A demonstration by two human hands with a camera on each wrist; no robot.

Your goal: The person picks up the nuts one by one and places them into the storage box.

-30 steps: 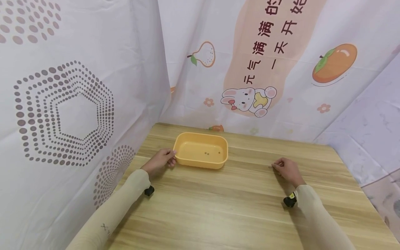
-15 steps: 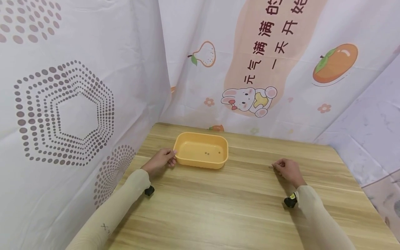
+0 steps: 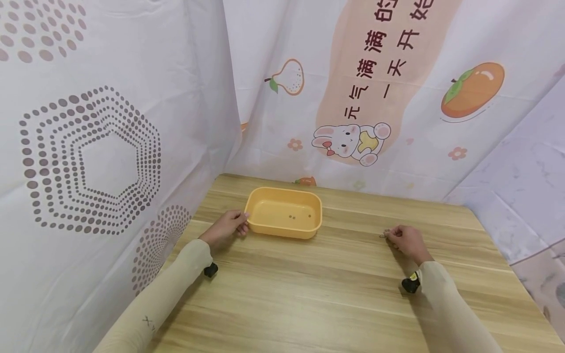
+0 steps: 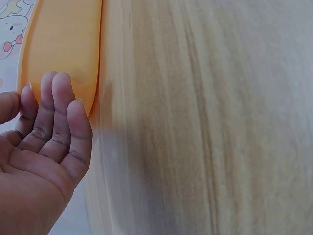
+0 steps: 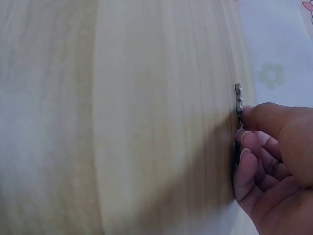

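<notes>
L hand (image 3: 227,226) pinches the yellow tub (image 3: 282,231) at its left end, toward the table's (image 3: 300,289) far left; R hand (image 3: 407,241), well right of it, pinches a row of tiny metal bits (image 5: 238,92) (prob. nuts), which could scatter if that pinch slips.

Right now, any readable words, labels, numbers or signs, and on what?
"元气滴滴的": white printed fabric curtain at the back, left column, reaching the frame edge.
"一天开始": same curtain, right column.
Apparent "X": cream fabric left sleeve; smaller mark below unreadable.
Yellow patch on black wrist device: too small.
Yellow plastic tub, grey metal nuts: none legible.
</notes>
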